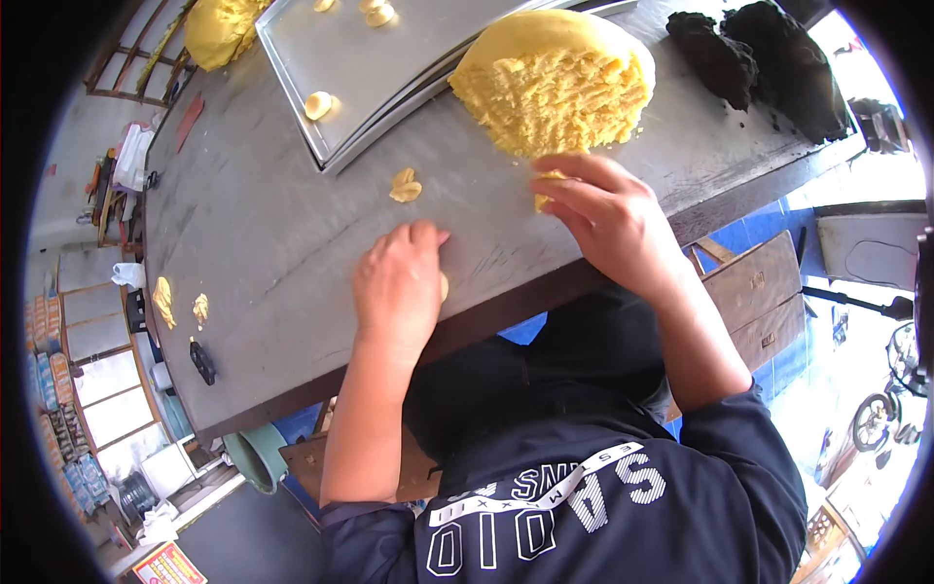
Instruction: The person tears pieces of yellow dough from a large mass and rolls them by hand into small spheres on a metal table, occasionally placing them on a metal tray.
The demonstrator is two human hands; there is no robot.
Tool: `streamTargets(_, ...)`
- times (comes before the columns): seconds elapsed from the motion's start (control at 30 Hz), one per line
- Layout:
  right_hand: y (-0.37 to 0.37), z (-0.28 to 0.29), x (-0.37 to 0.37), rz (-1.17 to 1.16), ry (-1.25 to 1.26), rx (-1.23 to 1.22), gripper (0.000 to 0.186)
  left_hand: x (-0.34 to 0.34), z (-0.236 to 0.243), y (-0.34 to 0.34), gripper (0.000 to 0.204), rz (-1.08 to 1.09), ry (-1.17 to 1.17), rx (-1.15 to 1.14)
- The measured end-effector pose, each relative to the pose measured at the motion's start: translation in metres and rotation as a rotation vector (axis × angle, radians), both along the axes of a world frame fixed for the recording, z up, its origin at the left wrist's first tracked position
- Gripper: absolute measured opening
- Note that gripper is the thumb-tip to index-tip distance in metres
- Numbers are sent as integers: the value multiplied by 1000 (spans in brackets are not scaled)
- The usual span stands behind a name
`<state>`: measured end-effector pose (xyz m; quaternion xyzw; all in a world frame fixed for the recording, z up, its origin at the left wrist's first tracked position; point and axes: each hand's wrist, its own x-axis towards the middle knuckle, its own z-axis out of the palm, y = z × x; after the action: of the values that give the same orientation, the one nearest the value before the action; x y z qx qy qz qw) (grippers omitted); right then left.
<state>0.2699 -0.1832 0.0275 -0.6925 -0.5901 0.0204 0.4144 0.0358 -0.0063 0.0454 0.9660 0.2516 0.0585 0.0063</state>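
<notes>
My left hand (397,287) is closed near the table's front edge, its fingers curled downward. A sliver of pale yellow dough (445,287) shows beside its palm; the rest is hidden. My right hand (613,209) pinches a small lump of yellow dough (547,191) between thumb and fingers. Just beyond it sits a large mound of yellow dough (555,83), its near face torn and rough. Ahead of my left hand lie a few small flattened dough pieces (406,186) on the grey tabletop (263,234).
Stacked metal trays (336,127) stand at the back, with several dough balls (318,105) on the top one. Dark, nearly black lumps (783,73) lie far right. Yellow dough (222,31) sits far left. Dough scraps (163,302) and a small black object (201,362) lie near the left edge.
</notes>
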Motion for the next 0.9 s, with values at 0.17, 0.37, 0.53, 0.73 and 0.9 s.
streamTargets(0.17, -3, 1, -8, -193, -183, -58, 27, -11, 3, 8, 15, 125, -181, -396)
streamTargets(0.37, 0, -11, -8, 5, -92, -116, 23, -52, -14, 14, 55, 96, -895, -1088)
streamTargets(0.53, -2, -4, -13, -81, -136, -65, 20, -23, -15, 50, 51, 381, -1006, -1103)
streamTargets(0.73, 6, 2, -15, 30, -132, -67, 25, 12, -16, 64, 32, 66, -348, 1)
streamTargets(0.9, -12, -1, 27, -35, -242, -92, 20, -11, -16, 53, 22, -55, -347, -3)
